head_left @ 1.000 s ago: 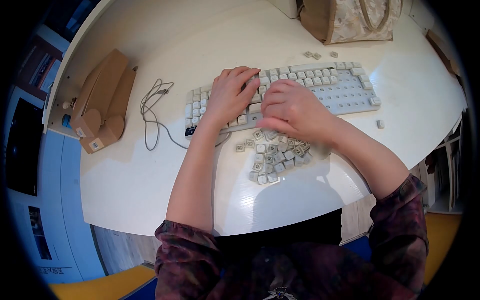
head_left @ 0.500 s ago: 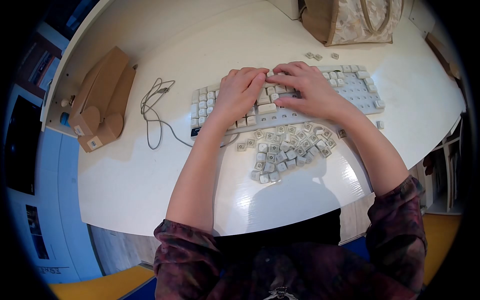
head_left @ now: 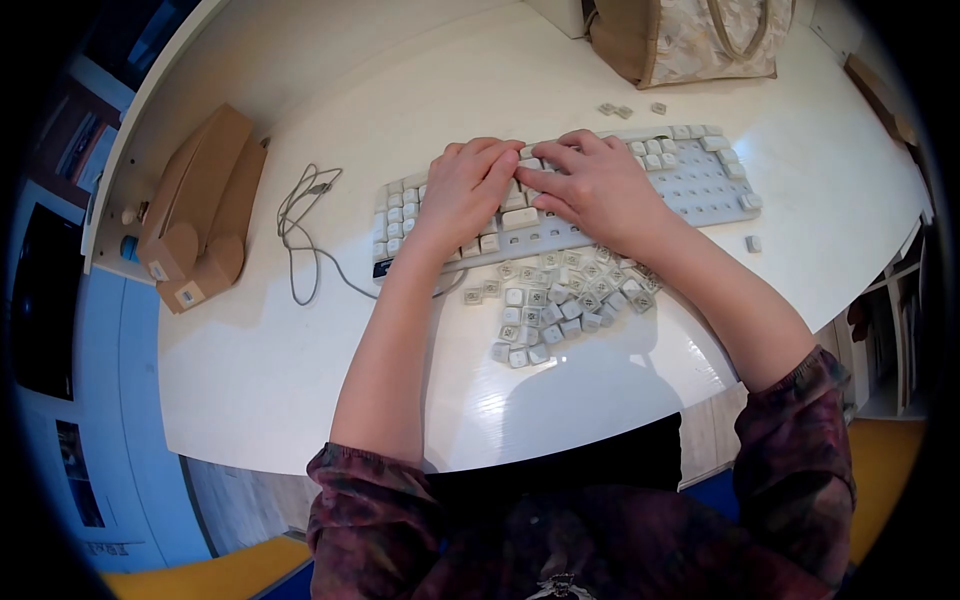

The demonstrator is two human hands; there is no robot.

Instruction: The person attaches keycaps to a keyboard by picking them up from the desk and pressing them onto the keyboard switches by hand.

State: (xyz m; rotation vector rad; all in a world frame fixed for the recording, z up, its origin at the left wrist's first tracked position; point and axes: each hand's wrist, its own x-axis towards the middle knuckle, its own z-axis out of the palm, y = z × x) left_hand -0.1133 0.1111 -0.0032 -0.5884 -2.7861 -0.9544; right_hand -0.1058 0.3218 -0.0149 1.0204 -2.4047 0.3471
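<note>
A white keyboard [head_left: 580, 236] lies across the desk, with keycaps at its left and bare switch places along its front row and right side. Over its left-middle part, my left hand [head_left: 468, 190] is closed, thumb pressed along the forefinger; whatever its fingertips hold is hidden. My right hand [head_left: 598, 190] rests just right of it, fingers spread over the keys and the forefinger reaching toward the left fingertips. A wide keycap [head_left: 520, 218] sits below the hands. In front of the keyboard, many loose keycaps [head_left: 560, 305] lie in a pile, some upside down.
Several loose keycaps [head_left: 623, 111] lie behind the keyboard, and a single keycap [head_left: 753, 243] at its right. A grey cable [head_left: 317, 245] coils on the left beside a cardboard box [head_left: 205, 200]. At the back stands a fabric bag [head_left: 700, 45]. The white desk [head_left: 270, 400] has a curved front edge.
The whole view has shifted slightly, with desk items sitting a little further left. My right hand's forefinger and thumb have moved slightly closer to my left hand.
</note>
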